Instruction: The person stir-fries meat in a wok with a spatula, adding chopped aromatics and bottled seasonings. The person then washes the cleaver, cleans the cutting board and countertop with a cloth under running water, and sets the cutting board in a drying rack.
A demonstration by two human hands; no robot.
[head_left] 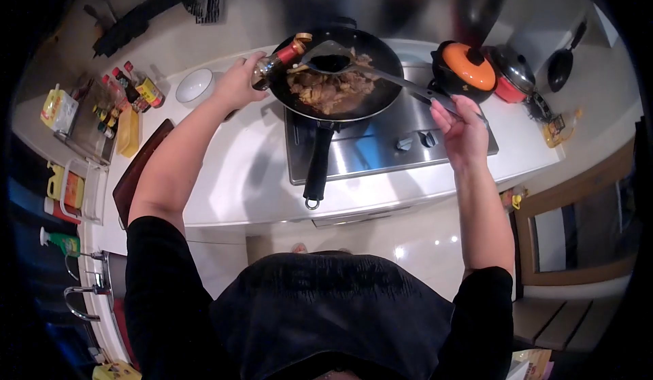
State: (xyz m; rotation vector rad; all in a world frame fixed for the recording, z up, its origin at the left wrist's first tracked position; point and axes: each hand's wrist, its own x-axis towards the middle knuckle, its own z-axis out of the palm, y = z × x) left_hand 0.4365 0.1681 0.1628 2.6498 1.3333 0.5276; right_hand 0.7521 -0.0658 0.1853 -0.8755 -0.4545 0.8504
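Observation:
My left hand [238, 84] is closed around a glass bottle [277, 63] with a red neck, tilted with its open mouth over the wok's left side. In my right hand [464, 131] is the handle of a wok spatula [401, 81]. The spatula's head is held above the food, just right of the bottle's mouth, and dark liquid shows on it. Below sits a black wok [386, 93] on the stove, with browned meat pieces [333, 93] and some sauce inside. The wok's handle [317, 166] points toward me, untouched by either hand.
A white bowl [195, 87] and several sauce bottles [132, 91] stand to the left, near a dark red board [144, 166]. Right of the wok are a pot with an orange lid [468, 67] and a red pot [511, 74]. The steel stove [360, 150] has two knobs.

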